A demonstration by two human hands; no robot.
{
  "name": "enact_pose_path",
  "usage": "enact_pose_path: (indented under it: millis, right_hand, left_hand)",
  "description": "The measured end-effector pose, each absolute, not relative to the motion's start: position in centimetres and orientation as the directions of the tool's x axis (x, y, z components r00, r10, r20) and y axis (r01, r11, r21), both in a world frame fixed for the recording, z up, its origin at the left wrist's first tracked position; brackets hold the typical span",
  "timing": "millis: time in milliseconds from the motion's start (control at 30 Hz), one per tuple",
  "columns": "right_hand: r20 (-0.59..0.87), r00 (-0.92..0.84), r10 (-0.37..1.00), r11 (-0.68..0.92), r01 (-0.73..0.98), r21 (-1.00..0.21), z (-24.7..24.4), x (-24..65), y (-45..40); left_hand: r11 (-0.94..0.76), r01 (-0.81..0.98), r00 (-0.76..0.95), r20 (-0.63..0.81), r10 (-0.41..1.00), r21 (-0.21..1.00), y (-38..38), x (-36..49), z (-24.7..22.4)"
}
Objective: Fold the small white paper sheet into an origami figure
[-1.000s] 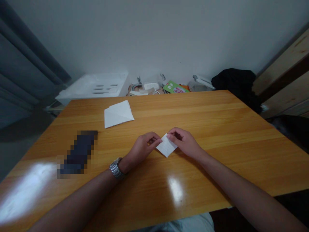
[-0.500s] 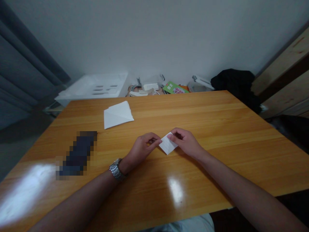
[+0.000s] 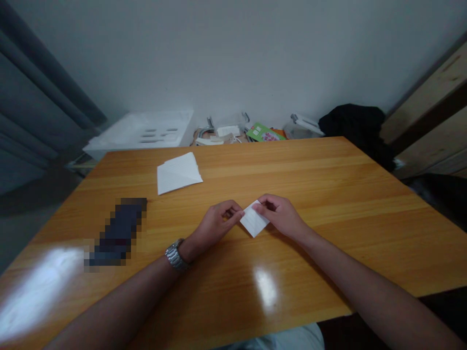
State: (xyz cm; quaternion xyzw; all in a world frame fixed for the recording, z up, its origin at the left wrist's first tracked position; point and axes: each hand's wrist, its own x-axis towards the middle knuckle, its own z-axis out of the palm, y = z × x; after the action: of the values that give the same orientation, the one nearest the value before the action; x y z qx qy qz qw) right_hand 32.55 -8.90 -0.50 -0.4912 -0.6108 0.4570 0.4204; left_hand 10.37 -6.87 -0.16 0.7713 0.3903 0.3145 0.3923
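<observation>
A small folded white paper (image 3: pixel 254 222) is held between my hands over the middle of the wooden table (image 3: pixel 292 170), one corner pointing toward me. My left hand (image 3: pixel 215 222), with a metal watch (image 3: pixel 177 254) on its wrist, pinches the paper's left corner between thumb and fingers. At the upper right edge, my right hand (image 3: pixel 280 214) grips the same paper, its thumb on top and its fingers behind. Farther back on the left lies a stack of white sheets (image 3: pixel 178 173).
A dark, pixelated object (image 3: pixel 120 231) lies on the table's left side. Behind the far edge are a white foam tray (image 3: pixel 146 129), a green booklet (image 3: pixel 264 132), assorted small items and a black cloth (image 3: pixel 352 124). A grey curtain (image 3: pixel 32 97) hangs at the left.
The near corner of the folded paper has come slightly lower toward me, and more of its face shows. Both hands keep their hold and have barely moved.
</observation>
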Motion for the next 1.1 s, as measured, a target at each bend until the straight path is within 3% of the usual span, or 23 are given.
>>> enact_pose_path:
  millis: [533,633,800,933,1100]
  right_hand:
    - [0.123,-0.175,0.977,0.167,0.26,-0.951,-2.1,33.3,-8.0]
    - [0.153,-0.179,0.972,0.209,0.359,-0.91,-2.0,33.5,-7.9]
    - [0.222,-0.257,0.94,0.33,0.534,-0.778,-1.4,33.8,-7.8]
    - [0.257,-0.315,0.914,0.404,0.628,-0.665,-1.4,34.0,-7.6]
    - [0.315,-0.304,0.899,0.438,0.659,-0.611,-2.1,34.1,-7.4]
  left_hand:
    - [-0.329,0.417,0.387,0.162,0.908,0.848,-6.5,10.1,-0.5]
    - [-0.412,0.507,0.411,0.208,0.887,0.757,-6.6,10.0,-0.5]
    - [-0.686,0.564,0.588,0.359,0.725,0.46,-6.5,9.6,-0.7]
    - [-0.81,0.485,0.758,0.304,0.578,0.331,-6.4,9.3,-1.1]
    - [-0.816,0.508,0.788,0.233,0.57,0.277,-6.4,9.2,-0.9]
